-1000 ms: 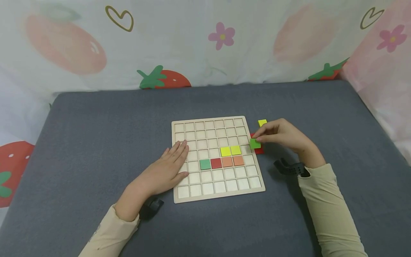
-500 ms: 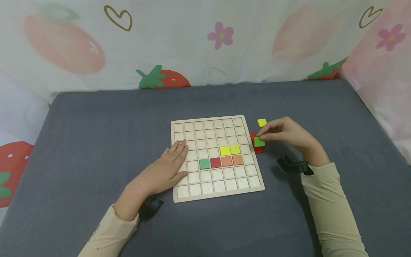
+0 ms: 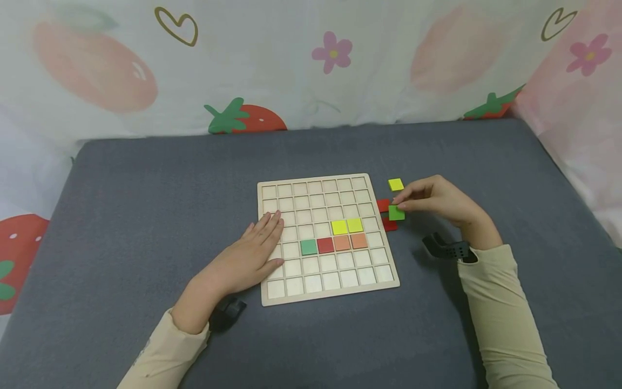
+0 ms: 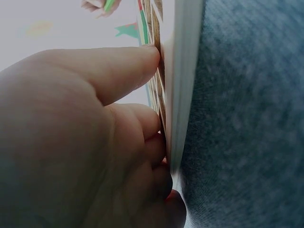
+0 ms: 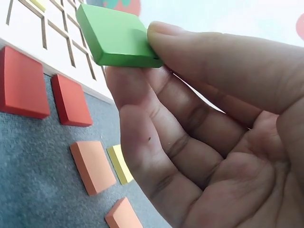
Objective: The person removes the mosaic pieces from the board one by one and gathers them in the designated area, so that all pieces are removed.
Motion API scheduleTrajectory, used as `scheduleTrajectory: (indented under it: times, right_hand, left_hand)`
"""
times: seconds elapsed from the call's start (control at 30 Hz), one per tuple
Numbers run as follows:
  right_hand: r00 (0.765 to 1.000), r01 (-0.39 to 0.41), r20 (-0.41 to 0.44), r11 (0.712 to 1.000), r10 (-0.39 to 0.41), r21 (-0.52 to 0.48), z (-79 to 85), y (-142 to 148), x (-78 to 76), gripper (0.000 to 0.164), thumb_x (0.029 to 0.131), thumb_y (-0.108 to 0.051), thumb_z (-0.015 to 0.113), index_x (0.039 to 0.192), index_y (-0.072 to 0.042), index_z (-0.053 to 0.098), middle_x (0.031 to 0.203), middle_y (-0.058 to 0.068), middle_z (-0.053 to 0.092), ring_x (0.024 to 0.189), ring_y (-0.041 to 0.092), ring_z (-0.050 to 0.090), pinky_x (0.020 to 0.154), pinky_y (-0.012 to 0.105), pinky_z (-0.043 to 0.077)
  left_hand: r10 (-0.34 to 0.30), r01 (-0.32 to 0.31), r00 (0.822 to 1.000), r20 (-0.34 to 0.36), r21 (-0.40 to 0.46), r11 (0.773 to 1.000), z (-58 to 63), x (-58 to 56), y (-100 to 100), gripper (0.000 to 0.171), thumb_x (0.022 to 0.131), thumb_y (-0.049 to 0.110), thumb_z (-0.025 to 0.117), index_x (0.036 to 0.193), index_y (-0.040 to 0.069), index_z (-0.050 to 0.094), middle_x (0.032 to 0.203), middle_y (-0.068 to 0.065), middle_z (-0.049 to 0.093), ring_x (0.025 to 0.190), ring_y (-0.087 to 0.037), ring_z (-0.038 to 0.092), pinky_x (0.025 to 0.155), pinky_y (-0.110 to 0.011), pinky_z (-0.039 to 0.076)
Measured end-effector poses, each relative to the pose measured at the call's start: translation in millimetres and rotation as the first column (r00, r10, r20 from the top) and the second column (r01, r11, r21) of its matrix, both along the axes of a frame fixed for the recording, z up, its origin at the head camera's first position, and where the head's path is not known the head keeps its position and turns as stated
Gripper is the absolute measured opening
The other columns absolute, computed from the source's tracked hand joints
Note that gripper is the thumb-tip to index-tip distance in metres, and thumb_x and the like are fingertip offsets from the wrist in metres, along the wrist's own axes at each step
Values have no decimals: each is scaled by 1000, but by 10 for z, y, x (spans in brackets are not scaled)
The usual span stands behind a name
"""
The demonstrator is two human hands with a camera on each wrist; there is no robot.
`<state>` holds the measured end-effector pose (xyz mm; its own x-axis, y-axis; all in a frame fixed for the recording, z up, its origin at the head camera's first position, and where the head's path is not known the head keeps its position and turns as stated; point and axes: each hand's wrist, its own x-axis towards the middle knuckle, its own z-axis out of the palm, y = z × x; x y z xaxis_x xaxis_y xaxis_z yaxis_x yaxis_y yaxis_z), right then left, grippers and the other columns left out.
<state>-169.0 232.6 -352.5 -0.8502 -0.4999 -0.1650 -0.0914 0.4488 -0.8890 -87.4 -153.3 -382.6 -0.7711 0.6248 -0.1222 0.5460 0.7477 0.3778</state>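
My left hand (image 3: 248, 260) rests with fairly straight fingers across the left side of a wooden grid board (image 3: 330, 296). In the left wrist view its thumb (image 4: 128, 69) touches the board near the edge. My right hand (image 3: 447, 202) pinches a light green square tile (image 5: 116, 38) between thumb and fingers, held up just right of the board. Set in the grid are a teal tile (image 3: 308, 247), a red tile (image 3: 325, 245), two orange tiles (image 3: 342, 242) side by side and two yellow tiles (image 3: 339, 227) above those.
Two loose red tiles (image 5: 24, 83) lie by the board's right edge. A loose yellow tile (image 3: 396, 185) is farther back. Beneath the right hand, its wrist view shows two orange tiles (image 5: 93, 166). A grey cloth (image 3: 160, 178) covers the table; a printed curtain (image 3: 291, 65) hangs behind.
My right hand has drawn the light green tile a little to the right, away from the board's edge. The left hand stays in place on the board.
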Motion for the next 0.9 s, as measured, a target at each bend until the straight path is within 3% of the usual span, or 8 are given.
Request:
scheduleTrajectory:
  times: [0.37, 0.77, 0.9]
  right_hand:
    - [1000, -6, 11, 1000, 6, 5, -11, 80, -13, 20, 88, -2, 64, 102, 11, 66, 96, -2, 71, 88, 10, 64, 78, 25, 52]
    - [1000, -1, 16, 1000, 1, 29, -59, 154, -35, 19, 89, -5, 65, 100, 10, 67, 109, 15, 68, 96, 8, 63, 78, 26, 52]
    - [1000, 6, 20, 998, -7, 63, -67, 174, -45, 18, 89, -5, 65, 99, 9, 68, 104, 13, 69, 91, 9, 63, 77, 27, 52]
  left_hand:
    - [0, 0, 1000, -3, 0, 1000, -13, -5, -1, 68, 99, 28, 48, 148, -6, 15, 156, -19, 7, 143, -32, 4, 113, -48, 13]
    - [0, 0, 1000, -6, 3, 1000, -24, -1, -2, 69, 98, 28, 49, 148, -6, 16, 156, -19, 8, 143, -32, 5, 113, -49, 13]
    - [-1, 1, 1000, -2, 5, 1000, -13, -13, -13, 69, 98, 28, 49, 148, -7, 15, 156, -19, 7, 143, -32, 4, 113, -49, 13]
